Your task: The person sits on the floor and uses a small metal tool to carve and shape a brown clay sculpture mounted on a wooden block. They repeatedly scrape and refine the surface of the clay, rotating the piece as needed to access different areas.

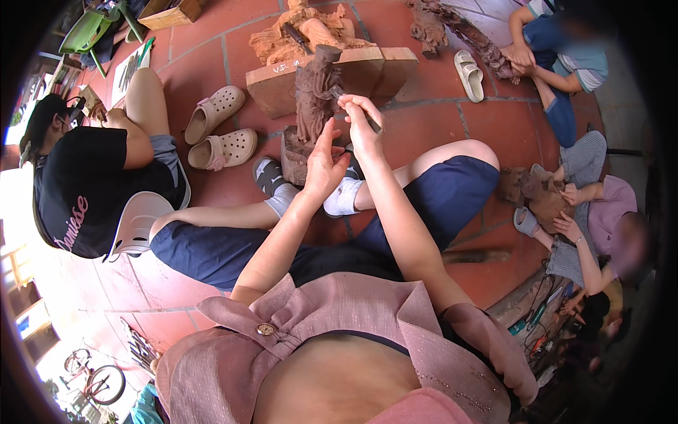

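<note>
Head view from where I'm standing: that dark wood carving (316, 95) is dead ahead of the hands, long axis running up and away. Right hand (363, 124) reaches farther along it, gripping a slim tool (337, 92); left hand (325, 166) is open, apart from the right, can't tell if touching wood.

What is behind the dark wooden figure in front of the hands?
A thick wooden block and an orange-brown carving show behind the dark figure; the stretch of block directly behind it is covered.
</note>
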Action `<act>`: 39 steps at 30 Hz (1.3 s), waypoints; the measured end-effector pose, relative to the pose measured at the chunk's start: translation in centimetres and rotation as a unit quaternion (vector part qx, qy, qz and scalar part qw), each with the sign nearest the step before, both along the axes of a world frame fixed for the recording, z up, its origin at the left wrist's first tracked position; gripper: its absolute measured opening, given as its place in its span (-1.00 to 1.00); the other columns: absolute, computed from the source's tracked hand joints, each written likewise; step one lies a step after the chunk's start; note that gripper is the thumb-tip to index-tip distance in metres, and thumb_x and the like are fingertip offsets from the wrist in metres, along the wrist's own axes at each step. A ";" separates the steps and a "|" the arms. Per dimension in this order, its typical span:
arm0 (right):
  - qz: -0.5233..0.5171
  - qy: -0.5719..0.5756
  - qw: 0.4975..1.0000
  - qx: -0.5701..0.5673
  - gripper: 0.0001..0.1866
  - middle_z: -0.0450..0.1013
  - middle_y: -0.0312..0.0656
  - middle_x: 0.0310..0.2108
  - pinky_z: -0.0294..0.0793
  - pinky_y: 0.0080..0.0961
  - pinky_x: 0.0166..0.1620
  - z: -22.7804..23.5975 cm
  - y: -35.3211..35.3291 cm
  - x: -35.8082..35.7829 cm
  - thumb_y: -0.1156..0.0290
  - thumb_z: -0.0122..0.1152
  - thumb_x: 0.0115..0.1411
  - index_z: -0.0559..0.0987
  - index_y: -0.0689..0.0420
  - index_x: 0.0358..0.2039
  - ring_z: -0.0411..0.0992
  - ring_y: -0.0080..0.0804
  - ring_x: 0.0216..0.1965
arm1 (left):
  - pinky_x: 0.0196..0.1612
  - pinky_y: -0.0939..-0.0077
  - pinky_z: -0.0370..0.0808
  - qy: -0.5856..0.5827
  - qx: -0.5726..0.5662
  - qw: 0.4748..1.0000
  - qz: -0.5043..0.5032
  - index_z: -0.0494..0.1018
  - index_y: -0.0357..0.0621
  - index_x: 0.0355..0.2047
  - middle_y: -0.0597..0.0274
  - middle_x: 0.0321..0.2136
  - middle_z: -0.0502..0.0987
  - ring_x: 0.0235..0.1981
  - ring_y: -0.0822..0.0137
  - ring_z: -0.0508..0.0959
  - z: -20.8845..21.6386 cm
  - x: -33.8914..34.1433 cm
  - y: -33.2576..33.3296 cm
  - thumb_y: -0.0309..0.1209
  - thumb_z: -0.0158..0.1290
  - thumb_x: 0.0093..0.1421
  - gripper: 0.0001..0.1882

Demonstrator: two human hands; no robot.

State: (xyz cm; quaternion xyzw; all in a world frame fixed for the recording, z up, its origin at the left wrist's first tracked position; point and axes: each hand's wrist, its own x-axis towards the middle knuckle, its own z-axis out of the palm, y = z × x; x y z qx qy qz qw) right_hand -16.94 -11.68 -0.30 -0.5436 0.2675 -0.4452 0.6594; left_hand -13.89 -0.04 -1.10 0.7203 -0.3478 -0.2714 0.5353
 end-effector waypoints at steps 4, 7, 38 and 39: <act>-0.031 -0.007 0.999 -0.007 -0.85 0.54 -0.24 -0.29 0.44 -0.61 -0.13 0.9 -0.7 0.9 0.53 0.04 0.24 0.57 0.27 -0.28 0.46 -0.57 -0.25 | -0.18 0.47 0.53 -0.018 0.003 1.000 -0.006 -0.02 -0.20 0.33 0.03 0.03 0.44 -0.28 0.36 0.60 -0.1 -0.4 0.1 -0.66 0.06 0.02 -0.15; -0.008 0.056 0.998 -0.038 -0.86 0.55 -0.27 -0.30 0.44 -0.60 -0.13 -0.3 0.1 0.2 0.54 0.05 0.22 0.57 0.27 -0.29 0.46 -0.58 -0.25 | -0.19 0.46 0.53 -0.008 0.005 1.000 -0.009 -0.04 -0.20 0.33 0.03 0.03 0.44 -0.29 0.35 0.61 0.0 -0.5 -0.1 -0.65 0.07 0.02 -0.14; -0.004 -0.049 0.999 0.007 -0.83 0.52 -0.31 -0.33 0.45 -0.66 -0.31 -1.8 0.1 -0.2 0.52 0.02 0.24 0.58 0.22 -0.23 0.41 -0.65 -0.35 | -0.19 0.49 0.52 -0.171 -0.069 0.983 0.001 0.08 -0.03 0.31 0.06 -0.06 0.50 -0.21 0.32 0.57 0.6 1.2 -3.4 -0.73 -0.03 0.01 -0.19; -0.004 -0.053 0.998 0.041 -0.83 0.52 -0.31 -0.33 0.45 -0.66 -0.33 -1.6 0.6 -0.5 0.51 0.02 0.24 0.58 0.22 -0.23 0.41 -0.66 -0.36 | -0.18 0.49 0.52 -0.132 -0.062 0.989 -0.007 0.09 -0.03 0.31 0.05 -0.06 0.50 -0.21 0.31 0.57 0.5 1.1 -3.2 -0.72 -0.02 0.01 -0.19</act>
